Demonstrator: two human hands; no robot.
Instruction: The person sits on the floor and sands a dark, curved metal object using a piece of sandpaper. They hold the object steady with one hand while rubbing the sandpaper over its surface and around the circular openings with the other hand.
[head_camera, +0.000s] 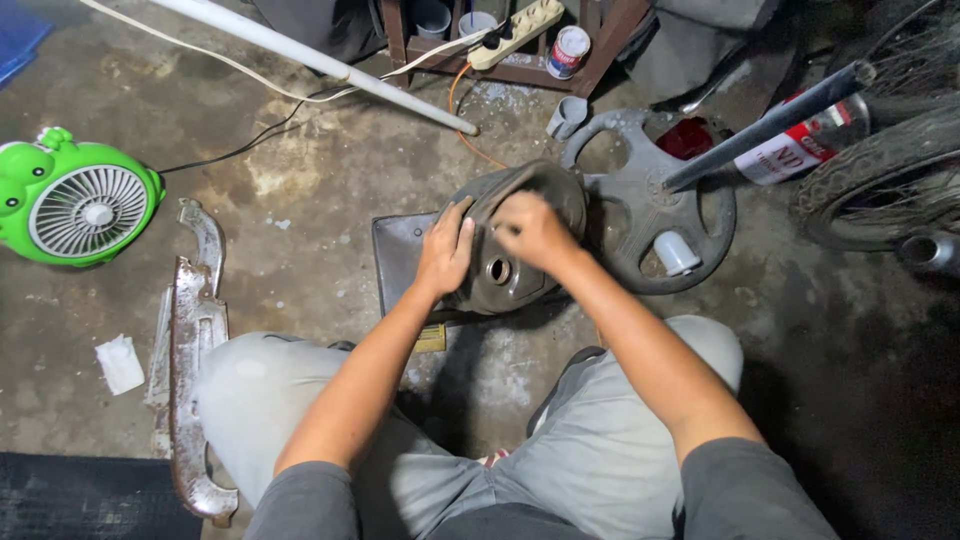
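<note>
**Both hands on a small wheel hub and tyre, floor level**

The small dark wheel (505, 262) stands on the concrete floor (330, 170), just ahead of the person's knees, over a dark flat mat (395, 255). It is a metal hub with a round centre hole, and a black rubber tyre is partly folded over its upper rim.

The left hand (446, 252) grips the wheel's left edge, fingers curled narrowly around rubber and rim. The right hand (533, 230) presses on the upper part of the tyre, fingers bent tight on the rubber; the fingertips themselves are blurred.

Directly to the right, touching or overlapping the wheel, lies a grey spoked wheel rim (655, 205). A small white cup-shaped part (677, 253) sits within its lower opening, and a dark metal bar (765, 125) slants down onto its centre.

Further out: a green fan (75, 200) with a white grille at far left, a worn metal cover (195, 350) beside the left knee, and a crumpled white tissue (120, 363) next to it. A white pipe (320, 62) crosses the top, near a power strip (515, 30) and a small can (568, 50). A spoked tyre (885, 180) occupies the right edge.
</note>
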